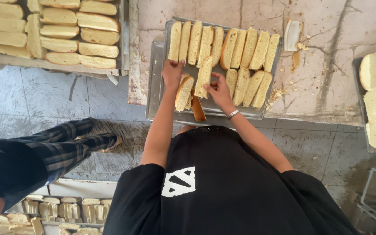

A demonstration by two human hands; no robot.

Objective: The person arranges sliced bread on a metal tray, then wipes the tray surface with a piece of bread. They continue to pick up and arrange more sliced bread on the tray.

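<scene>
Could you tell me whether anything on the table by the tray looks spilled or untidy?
Yes: crumbs lie scattered on the stained table right of the metal tray, beside a small white scraper. The bread slices in the tray stand in fairly neat rows.

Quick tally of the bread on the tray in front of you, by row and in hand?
Back-row slices: 10
Front-row slices: 4
Left hand slice: 1
Right hand slice: 1
Brown crust piece: 1
Total: 17, on the metal tray.
</scene>
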